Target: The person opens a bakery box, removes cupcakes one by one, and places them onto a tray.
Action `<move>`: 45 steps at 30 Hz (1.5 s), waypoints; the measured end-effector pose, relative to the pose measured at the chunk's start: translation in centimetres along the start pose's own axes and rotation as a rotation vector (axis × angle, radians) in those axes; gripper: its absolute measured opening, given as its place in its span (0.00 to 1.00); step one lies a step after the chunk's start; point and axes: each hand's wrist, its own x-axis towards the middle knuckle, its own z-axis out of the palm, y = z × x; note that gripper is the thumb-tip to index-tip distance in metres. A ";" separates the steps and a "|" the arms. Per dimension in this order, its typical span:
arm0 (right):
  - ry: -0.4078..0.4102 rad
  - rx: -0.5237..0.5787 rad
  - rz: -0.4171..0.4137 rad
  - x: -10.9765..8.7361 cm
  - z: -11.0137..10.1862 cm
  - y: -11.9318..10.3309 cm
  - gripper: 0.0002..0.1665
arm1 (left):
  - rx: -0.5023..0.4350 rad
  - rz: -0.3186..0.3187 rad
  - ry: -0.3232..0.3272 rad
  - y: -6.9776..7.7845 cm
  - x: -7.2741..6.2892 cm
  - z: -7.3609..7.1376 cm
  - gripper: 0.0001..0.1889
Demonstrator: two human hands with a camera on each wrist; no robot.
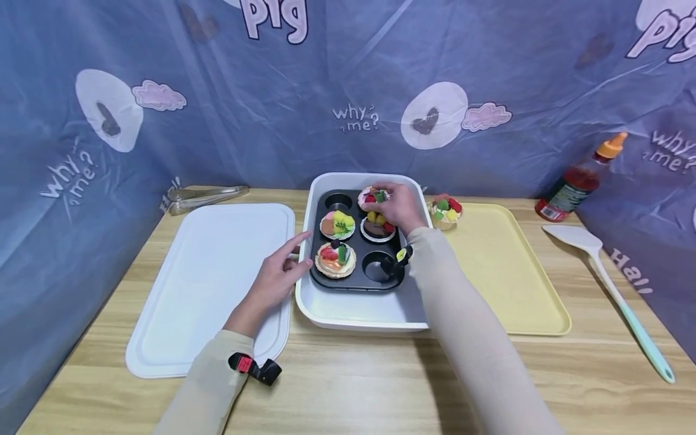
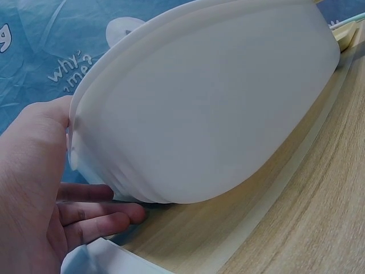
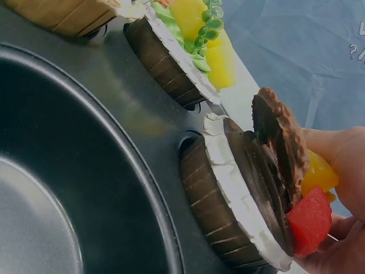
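Note:
A black muffin pan (image 1: 356, 283) sits inside a white rectangular basin (image 1: 321, 311). My right hand (image 1: 399, 205) reaches over the pan's back right and pinches a fruit tart (image 1: 370, 198) with a pale pink rim between thumb and fingers. Just in front of it is a chocolate tart (image 3: 245, 188), which hides most of that hand in the right wrist view. In the left column are a yellow-green tart (image 1: 337, 225) and a cream tart (image 1: 335, 260) with red and green fruit. My left hand (image 1: 277, 272) touches the basin's left rim, its lower fingers loosely bent outside the wall.
A white tray (image 1: 217, 272) lies left of the basin, with metal tongs (image 1: 206, 198) behind it. On the right is a yellow tray (image 1: 511, 272) with another fruit tart (image 1: 446, 211) at its back left. Beyond stand a sauce bottle (image 1: 579, 181) and a white-and-mint spatula (image 1: 614, 290).

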 end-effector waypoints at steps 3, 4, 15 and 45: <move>0.018 -0.015 -0.008 0.0 0.1 0.0 0.30 | -0.016 0.015 0.001 -0.1 0.0 0.1 0.31; 0.023 -0.020 -0.012 0.0 0.1 0.0 0.30 | -0.021 0.020 0.001 -0.1 0.0 0.1 0.31; 0.038 -0.023 -0.031 0.0 0.1 0.1 0.29 | -0.040 0.019 -0.003 -0.1 0.0 0.2 0.31; 0.081 0.189 0.052 -0.9 -1.9 -0.6 0.34 | -0.040 0.018 0.001 -0.3 0.0 0.2 0.31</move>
